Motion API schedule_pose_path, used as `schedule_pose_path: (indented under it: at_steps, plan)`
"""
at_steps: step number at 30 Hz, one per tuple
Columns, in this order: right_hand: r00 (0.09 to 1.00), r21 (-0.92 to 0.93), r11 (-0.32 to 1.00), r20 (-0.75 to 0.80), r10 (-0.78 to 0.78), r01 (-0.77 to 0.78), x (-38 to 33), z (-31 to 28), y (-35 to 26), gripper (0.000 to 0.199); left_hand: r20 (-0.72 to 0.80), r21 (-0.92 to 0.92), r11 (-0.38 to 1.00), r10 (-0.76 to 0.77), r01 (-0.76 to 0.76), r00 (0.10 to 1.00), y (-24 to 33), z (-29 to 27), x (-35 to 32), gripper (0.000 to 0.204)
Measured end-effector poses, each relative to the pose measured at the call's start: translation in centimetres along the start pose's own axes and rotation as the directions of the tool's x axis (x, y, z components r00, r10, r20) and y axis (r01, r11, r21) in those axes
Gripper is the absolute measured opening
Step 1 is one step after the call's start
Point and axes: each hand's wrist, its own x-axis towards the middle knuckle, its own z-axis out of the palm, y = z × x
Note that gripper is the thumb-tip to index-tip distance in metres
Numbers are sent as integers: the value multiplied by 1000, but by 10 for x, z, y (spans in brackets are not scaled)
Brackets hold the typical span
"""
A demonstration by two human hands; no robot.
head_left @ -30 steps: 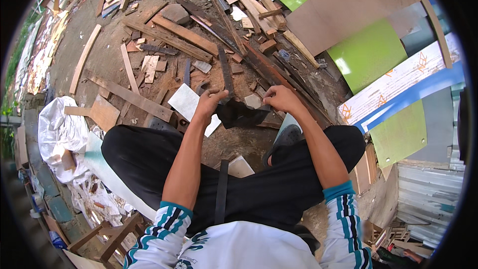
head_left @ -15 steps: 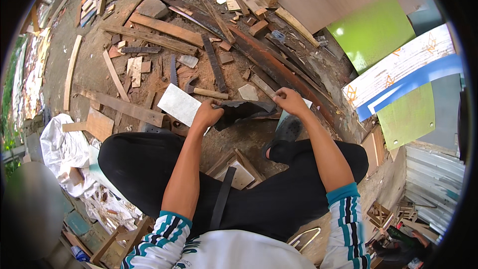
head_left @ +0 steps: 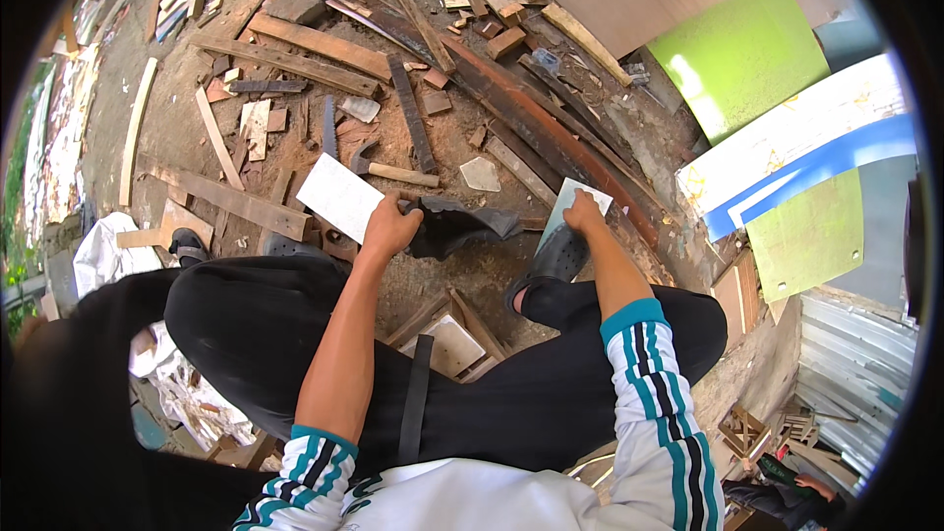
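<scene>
My left hand (head_left: pixel 393 223) is closed on a crumpled, torn black sheet (head_left: pixel 457 226), which hangs out toward the right. A white rectangular panel piece (head_left: pixel 339 197) sticks out beyond that hand; whether the fingers hold it too, I cannot tell. My right hand (head_left: pixel 587 210) pinches a pale blue-green flat piece (head_left: pixel 560 213) just above my dark clog (head_left: pixel 562 254). Ahead of my hands lies a hammer (head_left: pixel 398 173) with a wooden handle, beside a saw blade (head_left: pixel 329 128). A small wooden frame (head_left: pixel 450 339) with a pale panel inside sits between my legs.
Planks (head_left: pixel 320 54) and wood scraps litter the dirt ahead. A long rusty beam (head_left: pixel 531 128) crosses diagonally. Green sheets (head_left: pixel 742 59) and corrugated metal (head_left: pixel 846 364) stand at right. Another person's sandalled foot (head_left: pixel 187 246) is close at left; someone else (head_left: pixel 787 497) is at lower right.
My right hand has let go of the black sheet and taken hold of the pale blue-green piece. Another person's dark-clothed leg has come in at the left.
</scene>
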Motion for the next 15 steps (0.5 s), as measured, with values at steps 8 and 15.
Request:
schedule_pose_path:
  at_steps: [8, 15]
  plan:
    - [985, 238, 960, -119, -124, 150, -33, -15, -23, 70, -68, -336, 939, -97, 69, 993, -25, 59, 13, 38]
    - [975, 530, 828, -10, 221, -182, -57, 21, 45, 72, 5, -551, 835, 3, 0, 1000, 13, 57, 5, 32]
